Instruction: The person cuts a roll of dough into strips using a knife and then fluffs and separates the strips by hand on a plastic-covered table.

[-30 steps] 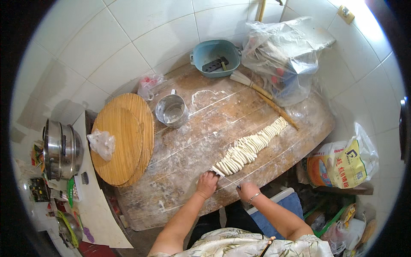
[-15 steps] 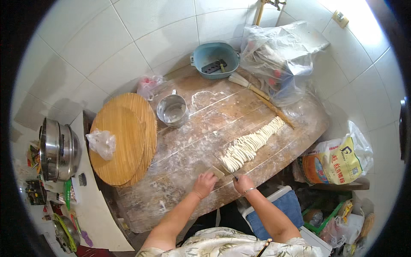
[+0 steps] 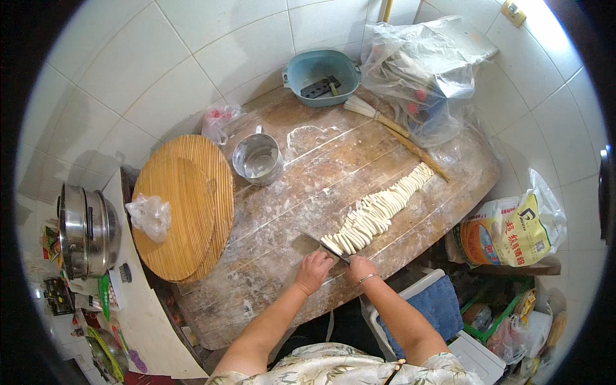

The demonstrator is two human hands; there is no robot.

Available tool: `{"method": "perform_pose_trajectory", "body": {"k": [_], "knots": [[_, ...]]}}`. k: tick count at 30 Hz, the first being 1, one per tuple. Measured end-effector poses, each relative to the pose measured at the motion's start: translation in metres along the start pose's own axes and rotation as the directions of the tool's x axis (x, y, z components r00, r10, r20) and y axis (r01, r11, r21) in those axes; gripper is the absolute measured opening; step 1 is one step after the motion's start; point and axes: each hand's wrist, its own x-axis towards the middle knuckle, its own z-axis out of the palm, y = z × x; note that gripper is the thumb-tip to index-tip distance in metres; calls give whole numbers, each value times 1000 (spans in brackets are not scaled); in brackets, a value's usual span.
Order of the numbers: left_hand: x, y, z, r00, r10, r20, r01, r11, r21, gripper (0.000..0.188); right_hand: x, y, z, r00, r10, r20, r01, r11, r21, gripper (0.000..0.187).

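The shirt (image 3: pixel 333 367) I see is pale cream, scattered with olive-brown leaf sprigs, its short sleeves (image 3: pixel 443 364) leaving both forearms bare. A thin dark cord (image 3: pixel 394 372) crosses its front. A slim silvery bracelet (image 3: pixel 368 278) rings the wrist of the bare right hand (image 3: pixel 359 267).

The wooden desk (image 3: pixel 269 224) is streaked with white. Across its right half a row of pale dough strips (image 3: pixel 378 213) is spread; farther back, a metal cup (image 3: pixel 244 154), blue-green basin (image 3: pixel 321 65), brush (image 3: pixel 378 117) and wooden stick (image 3: pixel 423 157) are set.
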Motion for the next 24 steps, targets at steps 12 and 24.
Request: {"method": "perform_pose_trajectory", "body": {"k": [12, 24], "knots": [[-3, 2, -1, 973, -86, 213, 73, 995, 64, 21, -49, 17, -24, 995, -45, 91, 53, 994, -94, 34], [-20, 7, -6, 998, -55, 37, 54, 998, 7, 30, -12, 5, -8, 999, -38, 6, 38, 998, 49, 33]]}}
